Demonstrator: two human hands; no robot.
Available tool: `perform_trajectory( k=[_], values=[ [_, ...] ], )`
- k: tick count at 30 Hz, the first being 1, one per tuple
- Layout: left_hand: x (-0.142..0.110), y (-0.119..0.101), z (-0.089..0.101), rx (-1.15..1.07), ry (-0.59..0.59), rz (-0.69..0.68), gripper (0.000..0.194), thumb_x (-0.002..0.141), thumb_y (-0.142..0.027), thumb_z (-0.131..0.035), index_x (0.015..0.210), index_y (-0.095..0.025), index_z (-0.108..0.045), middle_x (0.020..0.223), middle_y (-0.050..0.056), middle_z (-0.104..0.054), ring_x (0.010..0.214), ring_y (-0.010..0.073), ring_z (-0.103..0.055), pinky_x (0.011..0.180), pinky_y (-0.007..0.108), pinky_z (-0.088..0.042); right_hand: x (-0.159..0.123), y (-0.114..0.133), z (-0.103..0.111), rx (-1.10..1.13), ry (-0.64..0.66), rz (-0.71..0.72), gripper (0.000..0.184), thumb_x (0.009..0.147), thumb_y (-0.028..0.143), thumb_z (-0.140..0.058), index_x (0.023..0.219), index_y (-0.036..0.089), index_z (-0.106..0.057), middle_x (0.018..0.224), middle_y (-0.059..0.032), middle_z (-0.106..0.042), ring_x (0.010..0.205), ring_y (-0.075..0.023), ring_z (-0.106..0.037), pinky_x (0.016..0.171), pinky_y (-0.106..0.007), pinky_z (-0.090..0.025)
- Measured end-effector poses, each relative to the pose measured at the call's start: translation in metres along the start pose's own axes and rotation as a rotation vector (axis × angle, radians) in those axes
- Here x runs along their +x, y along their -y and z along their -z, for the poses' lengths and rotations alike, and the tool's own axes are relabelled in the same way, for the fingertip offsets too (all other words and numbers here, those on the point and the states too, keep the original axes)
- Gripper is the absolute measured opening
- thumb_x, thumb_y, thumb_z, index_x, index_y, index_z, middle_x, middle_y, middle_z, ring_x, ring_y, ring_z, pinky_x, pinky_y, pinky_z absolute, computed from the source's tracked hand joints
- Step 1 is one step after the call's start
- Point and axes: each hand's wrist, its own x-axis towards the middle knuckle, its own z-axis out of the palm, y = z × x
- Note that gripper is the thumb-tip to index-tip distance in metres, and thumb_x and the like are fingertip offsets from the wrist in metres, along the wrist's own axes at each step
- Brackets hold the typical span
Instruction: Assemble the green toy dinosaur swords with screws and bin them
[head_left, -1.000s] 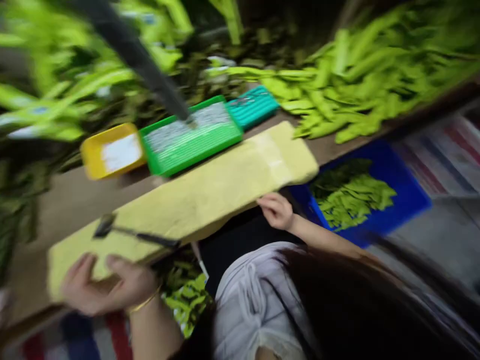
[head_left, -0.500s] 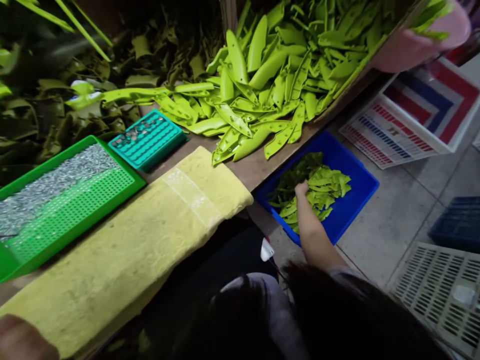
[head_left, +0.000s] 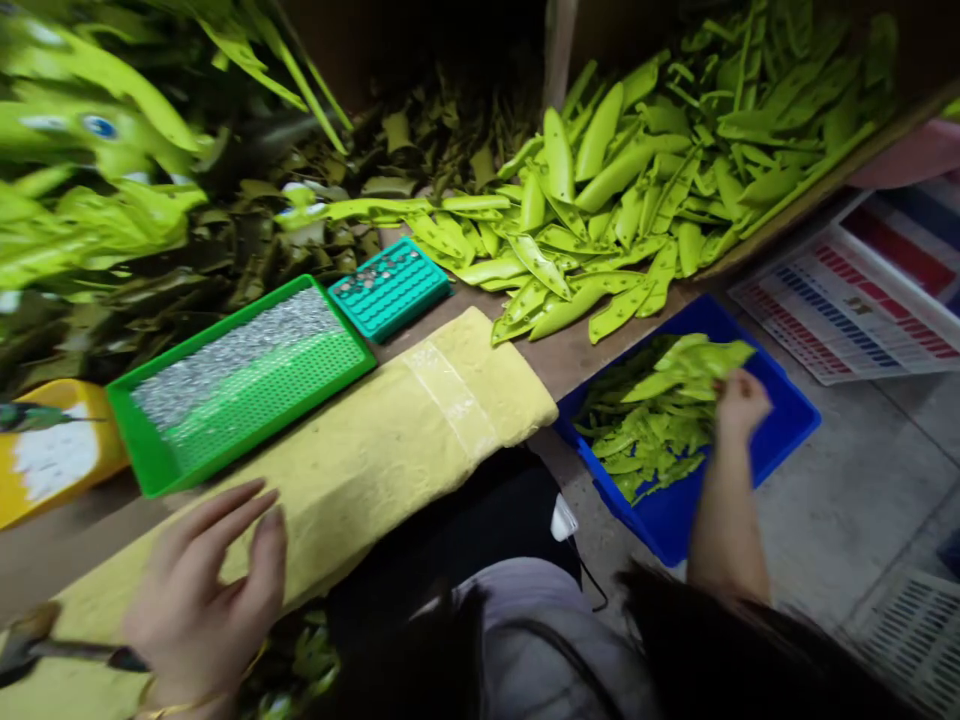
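My right hand [head_left: 742,405] is closed on a bunch of light-green flat pieces [head_left: 690,360], held just above the blue bin [head_left: 795,410]. More light-green pieces [head_left: 652,450] and darker green ones lie in that bin. My left hand [head_left: 206,590] hovers over the yellow padded board [head_left: 375,440], fingers apart and holding nothing. Close to its wrist, a small hammer [head_left: 67,650] with a dark handle lies on the board's left end; part of it is hidden behind the hand.
Behind the board stand a green tray [head_left: 255,440] of small silvery pieces, a teal ridged block [head_left: 397,310] and a yellow tub [head_left: 105,440] with white contents. A heap of glossy green pieces [head_left: 615,180] covers the back right. A striped crate [head_left: 847,310] is at right.
My right hand went from the board's edge down into the blue bin and rose with a bunch of light-green pieces. My left hand has opened over the board. The view swung right, then partly back.
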Motion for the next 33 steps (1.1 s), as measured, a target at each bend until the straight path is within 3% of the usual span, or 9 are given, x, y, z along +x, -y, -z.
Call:
perform_trajectory(
  k=[2,4,6,9,12,15,18,26,33],
  values=[
    [0.006,-0.011,-0.004,-0.112,0.043,-0.045,0.039,0.074,-0.029,-0.064,0.102,-0.055,-0.067,0.104,-0.010,-0.071,0.095,0.0268,-0.067,0.090,0.050,-0.053,0.005,0.031,0.040,0.076,-0.079,0.022,0.031,0.089,0.045,-0.053,0.107,0.023,-0.066,0.104,-0.0123,-0.068,0.090,-0.0252,-0.068,0.081,-0.047,-0.055],
    [0.016,-0.025,-0.013,-0.291,0.193,-0.054,0.024,0.075,-0.030,-0.067,0.094,-0.044,-0.072,0.093,-0.004,-0.073,0.087,0.0255,-0.069,0.084,0.045,-0.056,-0.009,0.080,0.061,0.190,-0.073,0.262,0.020,0.080,0.046,-0.065,0.094,0.034,-0.071,0.098,-0.0082,-0.072,0.087,-0.0265,-0.069,0.083,-0.047,-0.054],
    [0.028,-0.040,-0.024,-0.534,0.442,0.006,0.031,0.068,-0.031,-0.076,0.099,-0.035,-0.073,0.103,0.003,-0.073,0.095,0.0271,-0.069,0.089,0.043,-0.056,-0.044,0.145,0.054,0.147,0.253,0.567,0.013,0.079,0.043,-0.067,0.089,0.037,-0.073,0.090,-0.0042,-0.074,0.081,-0.0237,-0.069,0.079,-0.045,-0.055],
    [0.044,-0.052,-0.040,-0.986,0.729,0.173,0.066,0.055,-0.030,-0.088,0.117,-0.029,-0.066,0.117,0.008,-0.069,0.104,0.0296,-0.066,0.089,0.041,-0.057,-0.109,0.247,-0.006,0.186,0.996,1.047,0.018,0.085,0.039,-0.060,0.085,0.030,-0.076,0.084,-0.0006,-0.074,0.076,-0.0168,-0.068,0.075,-0.035,-0.055],
    [0.050,-0.041,-0.048,-1.119,0.600,0.347,0.049,0.060,-0.039,-0.086,0.101,-0.020,-0.069,0.103,0.007,-0.073,0.097,0.0280,-0.069,0.084,0.039,-0.058,-0.149,0.318,-0.095,0.176,1.403,1.084,0.029,0.086,0.042,-0.057,0.098,0.022,-0.074,0.093,-0.0020,-0.073,0.082,-0.0153,-0.066,0.080,-0.032,-0.053],
    [0.044,-0.017,-0.050,-1.219,0.333,0.574,0.048,0.062,-0.042,-0.084,0.100,-0.020,-0.065,0.100,0.006,-0.073,0.090,0.0262,-0.071,0.080,0.040,-0.059,-0.154,0.349,-0.173,0.027,1.002,1.010,0.026,0.087,0.030,-0.055,0.104,0.016,-0.069,0.103,-0.0063,-0.069,0.094,-0.0171,-0.061,0.090,-0.034,-0.047],
    [0.036,0.000,-0.051,-1.352,0.199,0.712,0.049,0.057,-0.036,-0.087,0.097,-0.019,-0.064,0.099,0.007,-0.074,0.093,0.0272,-0.072,0.083,0.042,-0.059,-0.148,0.352,-0.217,-0.153,0.874,0.994,0.024,0.078,0.023,-0.065,0.099,0.014,-0.069,0.103,-0.0083,-0.066,0.095,-0.0199,-0.058,0.091,-0.036,-0.045],
    [0.032,0.002,-0.061,-1.476,0.112,0.745,0.044,0.058,-0.035,-0.087,0.092,-0.015,-0.065,0.096,0.009,-0.075,0.103,0.0297,-0.069,0.093,0.049,-0.056,-0.159,0.344,-0.221,-0.252,0.791,1.026,0.026,0.087,0.029,-0.049,0.099,0.015,-0.067,0.109,-0.0124,-0.062,0.094,-0.0239,-0.056,0.089,-0.041,-0.043],
    [0.029,0.003,-0.062,-1.477,0.130,0.736,0.046,0.061,-0.037,-0.086,0.095,-0.012,-0.066,0.092,0.009,-0.075,0.093,0.0272,-0.071,0.088,0.046,-0.058,-0.159,0.349,-0.233,-0.198,0.832,0.981,0.022,0.077,0.030,-0.064,0.094,0.017,-0.066,0.093,-0.0068,-0.065,0.086,-0.0205,-0.057,0.083,-0.036,-0.046]
  ],
)
